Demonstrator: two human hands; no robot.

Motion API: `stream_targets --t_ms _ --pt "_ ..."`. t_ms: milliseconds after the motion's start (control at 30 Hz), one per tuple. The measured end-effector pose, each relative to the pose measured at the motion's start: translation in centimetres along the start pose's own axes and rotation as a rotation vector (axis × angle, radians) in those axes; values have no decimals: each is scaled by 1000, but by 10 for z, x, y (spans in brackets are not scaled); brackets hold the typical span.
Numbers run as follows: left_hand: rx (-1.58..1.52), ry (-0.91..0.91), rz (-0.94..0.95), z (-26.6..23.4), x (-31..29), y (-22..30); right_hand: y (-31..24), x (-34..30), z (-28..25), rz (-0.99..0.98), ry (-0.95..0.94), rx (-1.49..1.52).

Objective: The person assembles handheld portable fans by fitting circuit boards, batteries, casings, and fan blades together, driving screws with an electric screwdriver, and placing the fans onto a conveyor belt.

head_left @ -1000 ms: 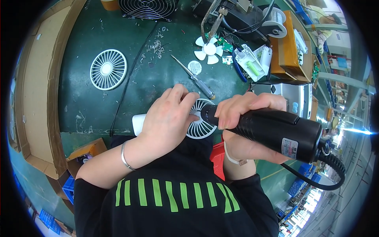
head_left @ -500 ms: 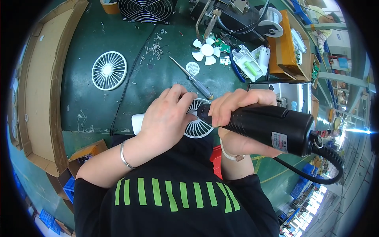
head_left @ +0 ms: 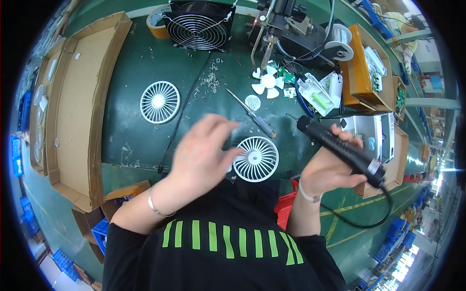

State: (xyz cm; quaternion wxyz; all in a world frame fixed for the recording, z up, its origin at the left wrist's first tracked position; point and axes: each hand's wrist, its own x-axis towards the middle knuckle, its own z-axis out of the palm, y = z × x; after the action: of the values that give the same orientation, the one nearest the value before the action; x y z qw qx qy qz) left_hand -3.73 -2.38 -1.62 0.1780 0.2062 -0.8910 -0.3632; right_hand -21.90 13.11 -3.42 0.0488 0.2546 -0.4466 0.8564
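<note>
My right hand [head_left: 330, 167] grips a black electric screwdriver [head_left: 340, 148], its thin bit pointing left above the bench. The tool is lifted away to the right of a small white fan [head_left: 266, 167] with a round slatted grille, at the bench's near edge. My left hand [head_left: 201, 155], a little blurred, hovers at the fan's left side with thumb and fingers apart. Whether the thumb touches the rim I cannot tell. Beyond the fan lie a manual screwdriver [head_left: 257, 120] with a clear handle and a round white disc [head_left: 252, 102].
A loose white grille [head_left: 160, 102], scattered screws [head_left: 211, 82] and a white fan blade [head_left: 268, 82] lie on the green bench. A soldering stand [head_left: 272, 34], black fan [head_left: 198, 30] and tape roll [head_left: 158, 30] stand behind. Cardboard trays [head_left: 80, 111] are left, parts boxes [head_left: 357, 68] right.
My right hand has pulled the electric screwdriver off the fan, to the right. The left hand has come away from the fan and its fingers have spread. The whole view has shifted slightly.
</note>
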Motion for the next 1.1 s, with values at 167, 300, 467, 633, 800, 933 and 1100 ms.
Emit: stream_targets --t_ms 167,300,467,633,800,933,1100 --pt "69 106 -187 -33 1 -16 -18 -39 -19 316 92 -271" --pt "105 -202 22 -30 -10 1 -25 -49 -27 711 207 -218" --pt "208 -349 11 -12 -16 10 -30 -55 -22 984 111 -62" --pt "-16 -361 -82 -15 -20 8 -13 -29 4 702 -242 -409" --pt "-921 -408 -373 -19 -36 -8 34 21 50 142 -633 -1026" --pt "-1244 -255 -603 -17 -48 -15 69 32 66 -34 -727 -1294" --pt "-1340 -120 -553 -11 -52 -18 76 34 70 149 -669 -1311"
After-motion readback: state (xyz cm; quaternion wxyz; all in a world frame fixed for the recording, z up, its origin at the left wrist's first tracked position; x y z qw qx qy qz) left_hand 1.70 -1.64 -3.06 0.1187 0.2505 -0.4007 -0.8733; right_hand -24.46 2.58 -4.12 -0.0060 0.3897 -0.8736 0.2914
